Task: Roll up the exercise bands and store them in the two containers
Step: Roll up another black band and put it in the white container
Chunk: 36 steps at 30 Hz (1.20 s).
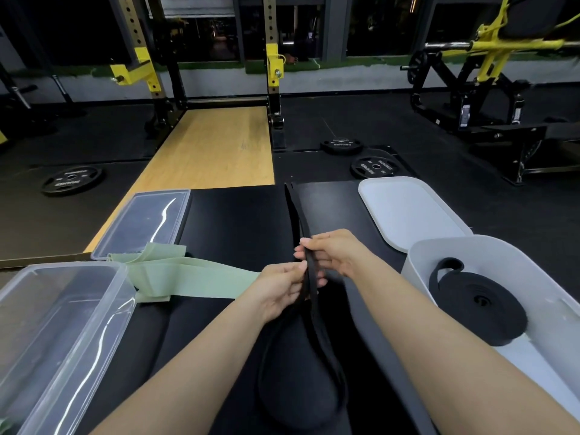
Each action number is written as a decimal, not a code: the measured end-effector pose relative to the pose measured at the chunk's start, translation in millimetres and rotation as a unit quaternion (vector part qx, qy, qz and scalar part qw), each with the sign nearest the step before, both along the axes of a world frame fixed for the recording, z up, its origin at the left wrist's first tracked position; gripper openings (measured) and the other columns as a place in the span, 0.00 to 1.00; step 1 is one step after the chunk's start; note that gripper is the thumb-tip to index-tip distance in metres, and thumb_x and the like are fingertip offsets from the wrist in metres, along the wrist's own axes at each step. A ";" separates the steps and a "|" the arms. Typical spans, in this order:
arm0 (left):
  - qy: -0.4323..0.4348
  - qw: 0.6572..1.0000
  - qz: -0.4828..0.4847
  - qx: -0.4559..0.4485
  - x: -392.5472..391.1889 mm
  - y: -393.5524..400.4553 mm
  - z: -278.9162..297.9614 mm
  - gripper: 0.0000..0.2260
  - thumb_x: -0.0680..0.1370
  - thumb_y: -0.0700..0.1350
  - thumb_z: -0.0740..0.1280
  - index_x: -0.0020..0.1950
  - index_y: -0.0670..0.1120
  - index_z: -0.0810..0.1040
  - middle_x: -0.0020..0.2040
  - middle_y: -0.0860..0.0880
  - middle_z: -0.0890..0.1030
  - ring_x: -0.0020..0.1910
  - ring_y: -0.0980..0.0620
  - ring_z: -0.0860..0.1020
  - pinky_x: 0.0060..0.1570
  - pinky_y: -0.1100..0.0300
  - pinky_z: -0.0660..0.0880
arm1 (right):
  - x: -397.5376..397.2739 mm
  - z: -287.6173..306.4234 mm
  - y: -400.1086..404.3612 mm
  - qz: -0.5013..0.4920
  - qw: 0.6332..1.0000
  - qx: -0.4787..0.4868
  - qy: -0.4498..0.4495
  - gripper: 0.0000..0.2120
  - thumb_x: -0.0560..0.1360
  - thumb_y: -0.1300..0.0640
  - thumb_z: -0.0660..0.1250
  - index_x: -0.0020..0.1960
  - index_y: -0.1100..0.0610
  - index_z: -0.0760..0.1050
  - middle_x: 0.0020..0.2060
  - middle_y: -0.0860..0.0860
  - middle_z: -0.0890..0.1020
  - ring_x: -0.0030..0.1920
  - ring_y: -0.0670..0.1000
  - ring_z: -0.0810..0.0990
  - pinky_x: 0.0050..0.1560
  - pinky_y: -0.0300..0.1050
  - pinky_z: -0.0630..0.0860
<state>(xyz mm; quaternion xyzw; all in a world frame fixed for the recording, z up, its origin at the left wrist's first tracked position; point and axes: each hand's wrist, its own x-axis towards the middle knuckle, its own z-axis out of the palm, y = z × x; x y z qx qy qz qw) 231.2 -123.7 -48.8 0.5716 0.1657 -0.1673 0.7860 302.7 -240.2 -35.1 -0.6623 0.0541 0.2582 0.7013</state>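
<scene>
— Hands first: what are they doing?

— Both hands meet at the middle of the view. Left hand point(284, 288) has its fingers curled round a black band point(309, 277), palm up. Right hand point(334, 252) pinches the same band just above, fingers bent over it. The two hands almost touch.

— Where does the band run?

— From the hands it stretches away as two strands along a black mat point(238, 221) to the mat's far edge. Toward the person it hangs down in a long loop that lies between the forearms.

— Any other bands?

— A green band point(188, 274) lies flat on the mat to the left, its far end crumpled beside a clear tub point(62, 309). A coiled band point(480, 299), also black, sits inside a white tub point(502, 249) on the right.

— Are the tubs open?

— Both are. A clear lid point(147, 221) lies beyond the clear tub, and a white lid point(405, 208) lies beyond the white one.

— And farther out?

— A gym floor: a wooden platform point(213, 149) under a black and yellow rack point(273, 67), with weight plates point(372, 167) flat on the dark floor.
</scene>
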 end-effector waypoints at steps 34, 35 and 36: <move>0.002 0.996 0.070 -0.062 -52.3 -22.1 -3.5 0.15 0.83 0.49 0.54 0.57 0.42 0.76 0.32 0.52 0.68 0.27 0.58 0.65 0.28 0.66 0.68 | -47.0 -0.5 1.0 -0.017 1.000 0.021 -0.005 0.12 0.76 0.65 0.66 0.57 0.71 0.76 0.43 0.59 0.83 0.33 0.48 0.84 0.29 0.38 0.76; 0.002 0.993 0.077 -0.093 -52.3 -21.6 -3.6 0.15 0.83 0.49 0.55 0.57 0.42 0.76 0.31 0.52 0.67 0.26 0.58 0.64 0.26 0.67 0.66 | -49.7 0.1 0.8 -0.009 1.000 0.019 -0.003 0.11 0.77 0.64 0.66 0.55 0.70 0.77 0.43 0.59 0.83 0.31 0.47 0.83 0.30 0.37 0.77; 0.004 0.988 0.088 -0.125 -52.4 -21.4 -3.0 0.14 0.83 0.49 0.55 0.55 0.42 0.76 0.30 0.52 0.67 0.25 0.58 0.63 0.25 0.67 0.65 | -52.9 0.7 -0.4 0.000 1.000 0.015 0.001 0.10 0.77 0.62 0.66 0.53 0.69 0.78 0.42 0.58 0.83 0.30 0.47 0.82 0.31 0.37 0.77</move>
